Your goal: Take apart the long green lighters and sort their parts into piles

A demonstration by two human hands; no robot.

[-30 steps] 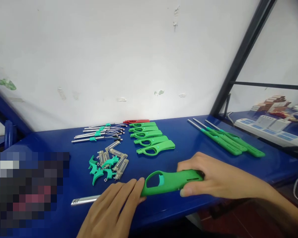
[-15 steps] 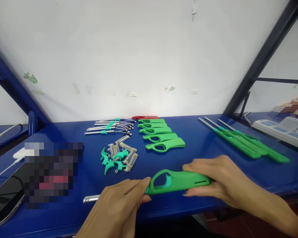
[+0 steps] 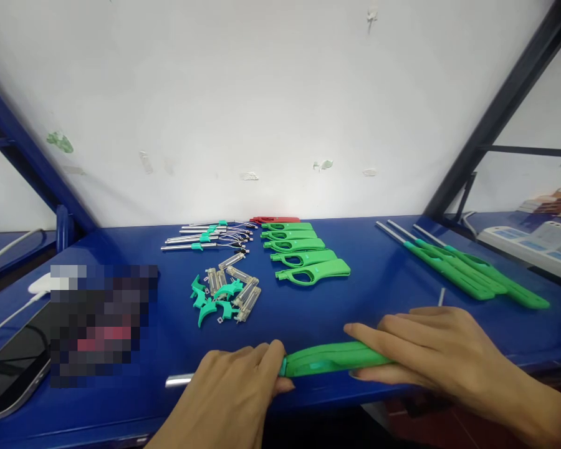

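Observation:
A green gas lighter lies across both hands near the front edge of the table, turned so its narrow edge shows. My left hand is closed around its front end, with the metal tube sticking out to the left. Thumb and fingers of my right hand grip the handle's rear end. A thin metal tip pokes up behind the right hand; what it belongs to is hidden. Beyond the hands lie teal triggers, clear gas tanks and a column of green handle shells.
Metal tubes with wires lie at the back left, near a red lighter shell. Several green lighters with tubes rest at the right. A phone and white cable are at left. Dark posts frame the blue table.
The lighter has rolled about its length, from its broad side with the trigger opening showing to its narrow edge. A thin metal tip now shows behind my right hand.

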